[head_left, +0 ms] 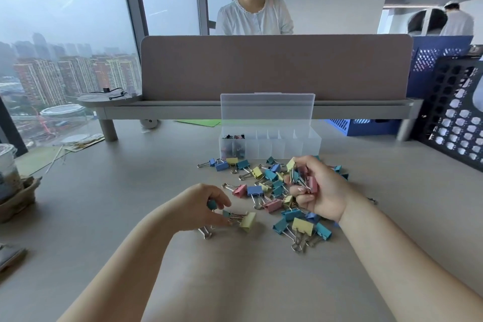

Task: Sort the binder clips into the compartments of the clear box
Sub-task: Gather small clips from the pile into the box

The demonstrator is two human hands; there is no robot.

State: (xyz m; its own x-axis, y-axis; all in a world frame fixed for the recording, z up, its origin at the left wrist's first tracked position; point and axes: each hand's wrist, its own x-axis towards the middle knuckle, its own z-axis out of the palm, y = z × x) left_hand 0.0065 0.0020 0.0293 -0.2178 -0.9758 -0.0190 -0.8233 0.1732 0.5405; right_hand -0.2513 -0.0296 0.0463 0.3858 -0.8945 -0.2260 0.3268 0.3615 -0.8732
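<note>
A pile of pastel binder clips (271, 185), blue, teal, yellow and pink, lies spread on the grey desk in front of the clear box (285, 145). The box stands open with its lid up, and small dark clips fill its leftmost compartments. My right hand (317, 188) hovers over the pile's right side and grips a bunch of clips, pink, yellow and teal. My left hand (202, 205) is at the pile's left edge with its fingers curled round a teal clip, and its fingertips touch a yellow clip (248, 221) lying on the desk.
A desk partition (274, 68) and a shelf rise just behind the box. Blue and black perforated crates (454, 117) stand at the right. A plastic cup (9, 172) and a glass jar (65, 123) sit at the left. A person sits beyond the partition.
</note>
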